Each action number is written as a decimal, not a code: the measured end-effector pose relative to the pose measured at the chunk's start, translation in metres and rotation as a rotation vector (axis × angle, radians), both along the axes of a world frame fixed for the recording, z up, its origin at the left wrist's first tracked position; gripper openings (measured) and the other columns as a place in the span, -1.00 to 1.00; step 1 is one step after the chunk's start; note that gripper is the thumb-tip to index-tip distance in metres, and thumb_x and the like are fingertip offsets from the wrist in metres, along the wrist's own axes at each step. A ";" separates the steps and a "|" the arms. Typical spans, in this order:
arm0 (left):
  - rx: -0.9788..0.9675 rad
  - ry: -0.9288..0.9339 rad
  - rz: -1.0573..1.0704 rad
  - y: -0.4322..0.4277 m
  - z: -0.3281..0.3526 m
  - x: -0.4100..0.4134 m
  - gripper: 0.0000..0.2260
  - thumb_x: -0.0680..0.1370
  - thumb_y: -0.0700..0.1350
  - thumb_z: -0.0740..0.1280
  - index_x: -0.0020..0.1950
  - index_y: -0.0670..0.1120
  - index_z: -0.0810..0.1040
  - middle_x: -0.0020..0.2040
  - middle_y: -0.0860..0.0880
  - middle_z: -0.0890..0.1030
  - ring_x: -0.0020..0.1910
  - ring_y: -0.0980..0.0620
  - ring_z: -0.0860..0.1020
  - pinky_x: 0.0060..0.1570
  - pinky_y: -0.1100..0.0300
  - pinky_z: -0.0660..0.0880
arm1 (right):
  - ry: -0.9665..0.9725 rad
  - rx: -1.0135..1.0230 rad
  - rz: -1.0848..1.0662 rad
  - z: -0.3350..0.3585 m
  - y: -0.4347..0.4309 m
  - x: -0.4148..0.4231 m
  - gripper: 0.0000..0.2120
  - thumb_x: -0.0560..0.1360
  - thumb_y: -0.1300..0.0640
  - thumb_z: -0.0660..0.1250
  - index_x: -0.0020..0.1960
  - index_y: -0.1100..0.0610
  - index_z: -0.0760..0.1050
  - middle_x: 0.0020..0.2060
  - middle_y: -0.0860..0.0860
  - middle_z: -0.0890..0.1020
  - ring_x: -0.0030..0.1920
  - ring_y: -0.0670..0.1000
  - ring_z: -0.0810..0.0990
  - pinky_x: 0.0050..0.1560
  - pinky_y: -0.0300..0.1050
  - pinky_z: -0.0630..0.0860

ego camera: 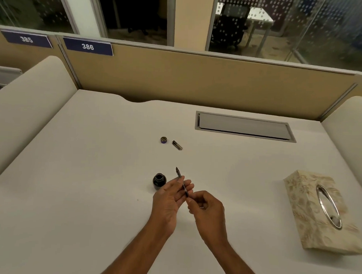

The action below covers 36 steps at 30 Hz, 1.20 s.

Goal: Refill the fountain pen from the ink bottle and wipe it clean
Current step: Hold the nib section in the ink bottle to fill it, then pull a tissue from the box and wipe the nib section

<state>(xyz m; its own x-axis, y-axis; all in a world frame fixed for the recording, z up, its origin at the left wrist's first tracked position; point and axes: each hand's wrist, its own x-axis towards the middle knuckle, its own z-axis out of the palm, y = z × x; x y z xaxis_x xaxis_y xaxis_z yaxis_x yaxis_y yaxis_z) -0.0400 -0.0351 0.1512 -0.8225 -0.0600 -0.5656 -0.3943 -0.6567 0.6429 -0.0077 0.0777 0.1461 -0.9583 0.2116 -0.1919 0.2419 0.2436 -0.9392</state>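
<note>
Fountain pen point(182, 182), stripped of its cap, sits just below the frame's centre, held between both hands with its nib pointing up and slightly left. The left hand point(169, 200) lies half open, its fingers loosely curled with the pen's slim body resting across the fingertips, while the right hand point(207, 209) pinches the pen's lower end between thumb and bent fingers; that end is covered by the fingers. Just left of the pen stands the ink bottle point(159, 180), uncapped, with dark ink filling it; how full it is cannot be judged. Its lower right edge is hidden behind the left hand. Higher up, near the frame's centre, the bottle cap point(163, 140) rests open side up, and beside it to the right lies a short dark tube point(177, 145), too small to identify. At the right edge sits a patterned tissue box point(309, 211) with a metal-rimmed oval slot; its contents are not visible. All rest on a white desk point(82, 174).
</note>
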 end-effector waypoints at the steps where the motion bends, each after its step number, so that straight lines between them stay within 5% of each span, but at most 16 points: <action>1: -0.017 0.007 -0.005 0.004 0.003 0.002 -0.78 0.57 -0.21 0.41 0.18 -0.27 0.63 0.07 -0.27 0.73 0.08 -0.20 0.72 0.19 -0.07 0.59 | 0.005 -0.019 0.002 0.003 0.005 0.002 -0.89 0.52 0.20 0.44 -0.11 -0.01 0.65 -0.25 -0.08 0.72 -0.22 -0.03 0.70 -0.08 -0.07 0.69; 13: -0.161 0.064 0.015 0.057 0.041 0.032 -0.81 0.56 -0.22 0.43 0.13 -0.26 0.65 0.01 -0.26 0.74 0.03 -0.20 0.73 0.05 0.01 0.62 | 0.103 -0.046 0.093 0.032 0.065 0.022 -0.91 0.53 0.16 0.43 -0.12 0.01 0.66 -0.25 -0.08 0.71 -0.22 -0.04 0.69 -0.09 -0.05 0.68; 24: -0.180 0.134 -0.110 0.066 0.049 0.040 -0.84 0.55 -0.22 0.44 0.10 -0.25 0.66 -0.04 -0.23 0.75 -0.01 -0.17 0.74 0.02 0.03 0.63 | 0.147 -0.008 -0.058 0.040 0.073 0.044 -0.92 0.53 0.11 0.44 -0.14 0.01 0.65 -0.25 -0.08 0.71 -0.18 -0.04 0.69 -0.07 -0.06 0.68; 36: -0.437 0.216 -0.198 0.130 0.039 0.048 -0.86 0.60 -0.14 0.39 0.05 -0.20 0.68 -0.10 -0.14 0.77 -0.03 -0.10 0.74 0.05 0.07 0.63 | 0.356 0.329 -0.359 0.028 0.203 0.043 -0.89 0.51 0.28 0.44 -0.11 0.09 0.61 -0.20 -0.07 0.66 -0.20 -0.10 0.62 -0.20 -0.33 0.53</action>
<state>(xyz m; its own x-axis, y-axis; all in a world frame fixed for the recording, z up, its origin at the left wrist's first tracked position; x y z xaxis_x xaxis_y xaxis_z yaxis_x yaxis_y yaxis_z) 0.0077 0.0951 0.1905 -0.9369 -0.0841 -0.3392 -0.3121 -0.2352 0.9205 0.0356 0.2808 0.1745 -0.8092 0.5279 0.2581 0.0472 0.4963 -0.8669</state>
